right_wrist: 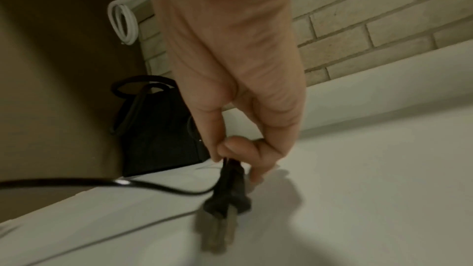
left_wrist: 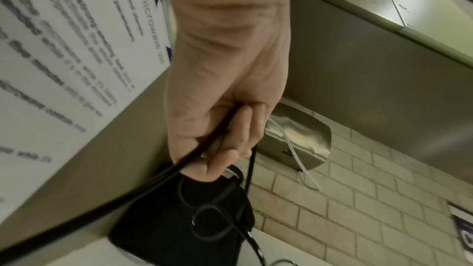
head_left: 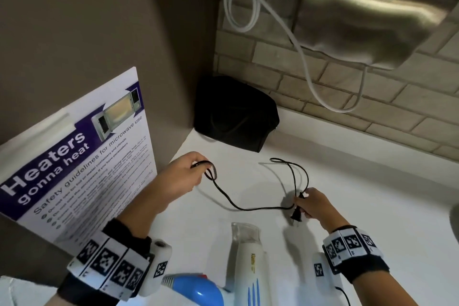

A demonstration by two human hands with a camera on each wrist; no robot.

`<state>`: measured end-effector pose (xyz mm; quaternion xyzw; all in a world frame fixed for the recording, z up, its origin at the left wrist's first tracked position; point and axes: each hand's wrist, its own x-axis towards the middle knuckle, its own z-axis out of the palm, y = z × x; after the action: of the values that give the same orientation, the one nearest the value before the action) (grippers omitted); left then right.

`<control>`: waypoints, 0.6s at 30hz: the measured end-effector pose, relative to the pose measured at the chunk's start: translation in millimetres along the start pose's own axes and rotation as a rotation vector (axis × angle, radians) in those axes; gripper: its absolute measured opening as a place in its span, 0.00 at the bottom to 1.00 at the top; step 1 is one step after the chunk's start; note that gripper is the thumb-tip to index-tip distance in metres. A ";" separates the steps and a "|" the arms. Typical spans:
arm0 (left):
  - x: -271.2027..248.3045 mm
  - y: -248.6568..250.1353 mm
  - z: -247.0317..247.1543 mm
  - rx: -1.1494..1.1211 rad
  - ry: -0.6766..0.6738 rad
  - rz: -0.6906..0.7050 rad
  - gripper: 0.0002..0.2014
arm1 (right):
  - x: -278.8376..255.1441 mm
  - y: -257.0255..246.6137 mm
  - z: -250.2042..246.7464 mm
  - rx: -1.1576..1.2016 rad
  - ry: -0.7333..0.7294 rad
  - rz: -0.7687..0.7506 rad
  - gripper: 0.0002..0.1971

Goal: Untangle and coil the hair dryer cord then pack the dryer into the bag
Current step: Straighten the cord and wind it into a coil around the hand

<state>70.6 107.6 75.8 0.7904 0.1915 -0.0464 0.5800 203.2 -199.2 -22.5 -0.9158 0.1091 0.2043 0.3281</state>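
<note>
A white and blue hair dryer (head_left: 244, 263) lies on the white counter (head_left: 360, 196) near me. Its thin black cord (head_left: 248, 207) sags between my two hands above the counter. My left hand (head_left: 183, 172) grips the cord (left_wrist: 202, 149) in curled fingers, a small loop hanging from it. My right hand (head_left: 314, 202) pinches the cord just above the black plug (right_wrist: 225, 197), which hangs prongs down; another loop rises behind this hand. The black bag (head_left: 236, 114) stands in the back corner, also seen as a dark bag (left_wrist: 184, 224) under my left hand and a bag (right_wrist: 156, 128) left of my right.
A laminated microwave safety poster (head_left: 79, 166) leans on the brown wall at left. A steel wall dryer (head_left: 372, 15) with a white cable (head_left: 250, 7) hangs on the brick wall above the counter.
</note>
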 end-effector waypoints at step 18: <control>-15.6 -5.5 22.3 -0.174 0.047 0.292 0.15 | -115.8 -142.7 65.4 0.063 -0.207 -1.170 0.22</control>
<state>57.6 84.3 68.3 0.7576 0.0913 0.0737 0.6421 127.6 -40.8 62.7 -0.7889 -0.4404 0.0746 0.4220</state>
